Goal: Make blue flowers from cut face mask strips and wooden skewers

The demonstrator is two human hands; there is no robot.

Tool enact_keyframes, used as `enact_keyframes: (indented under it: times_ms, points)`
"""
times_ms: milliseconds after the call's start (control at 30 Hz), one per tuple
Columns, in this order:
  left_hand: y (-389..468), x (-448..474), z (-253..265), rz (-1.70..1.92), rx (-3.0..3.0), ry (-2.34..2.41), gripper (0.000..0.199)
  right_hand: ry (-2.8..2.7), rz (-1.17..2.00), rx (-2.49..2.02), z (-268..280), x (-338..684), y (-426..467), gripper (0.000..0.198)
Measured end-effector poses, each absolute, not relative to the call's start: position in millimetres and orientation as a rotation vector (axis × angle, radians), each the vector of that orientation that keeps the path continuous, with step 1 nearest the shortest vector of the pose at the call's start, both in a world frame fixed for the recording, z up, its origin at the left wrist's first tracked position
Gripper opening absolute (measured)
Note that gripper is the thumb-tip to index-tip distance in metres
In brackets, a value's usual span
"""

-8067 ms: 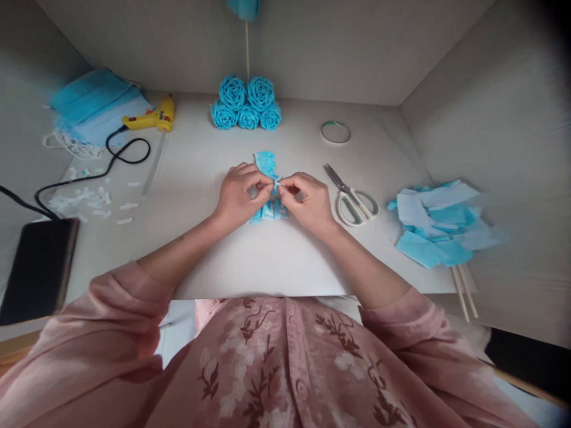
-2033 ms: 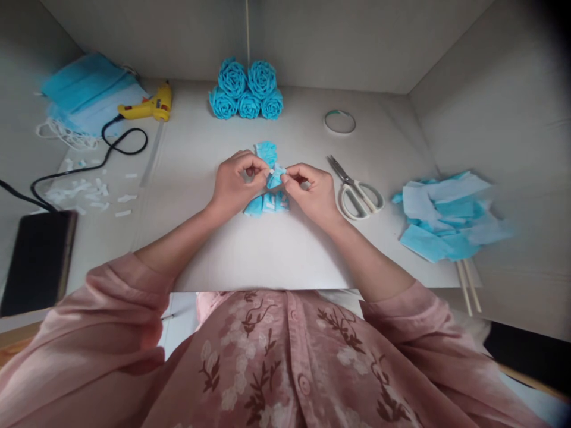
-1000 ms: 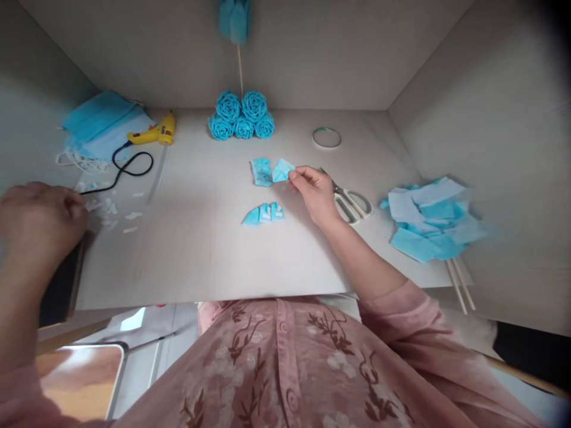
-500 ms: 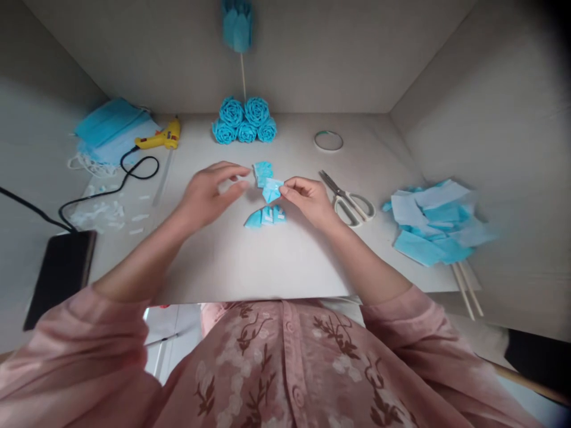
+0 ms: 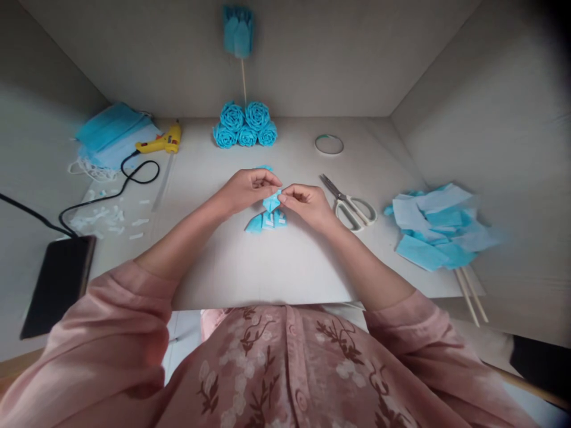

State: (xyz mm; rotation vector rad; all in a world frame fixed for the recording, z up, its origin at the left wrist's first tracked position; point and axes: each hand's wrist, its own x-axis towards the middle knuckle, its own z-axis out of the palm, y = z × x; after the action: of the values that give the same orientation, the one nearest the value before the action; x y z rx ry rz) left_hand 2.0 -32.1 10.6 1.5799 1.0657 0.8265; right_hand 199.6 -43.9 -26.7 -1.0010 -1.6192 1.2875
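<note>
Both hands meet over the middle of the table. My right hand (image 5: 304, 201) pinches the right edge of a small pale blue fabric piece (image 5: 271, 202), which comes to a point at the bottom. At the piece's upper left, the thumb and fingers of my left hand (image 5: 250, 189) are closed on it. Just below lie a few blue petal-shaped pieces (image 5: 266, 222) with white strips on them. Another blue piece (image 5: 266, 168) is mostly hidden behind my left hand.
Several rolled blue flowers (image 5: 245, 125) are stacked at the back, and a blue flower on a stick (image 5: 238, 32) rises behind. Scissors (image 5: 350, 203) and a tape roll (image 5: 329, 144) lie right. Blue scraps (image 5: 439, 226) are farther right. A yellow glue gun (image 5: 160, 141) and face masks (image 5: 113, 134) lie left.
My left hand has come in from the left, closing its fingers on the blue fabric piece. My right hand has kept its pinch and barely moved.
</note>
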Motion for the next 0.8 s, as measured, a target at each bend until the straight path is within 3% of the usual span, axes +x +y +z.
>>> enact_keyframes:
  times_ms: [367,800]
  points:
    - [-28.1,5.9,-8.3,1.119,1.358,1.066,0.014,-1.502,1.311,-1.029,-33.9,200.3,-40.5,0.049]
    - [-24.1,-9.0,-8.5,1.195,1.236,1.085,0.015,-1.440,1.123,-1.089,-35.2,215.8,-24.2,0.028]
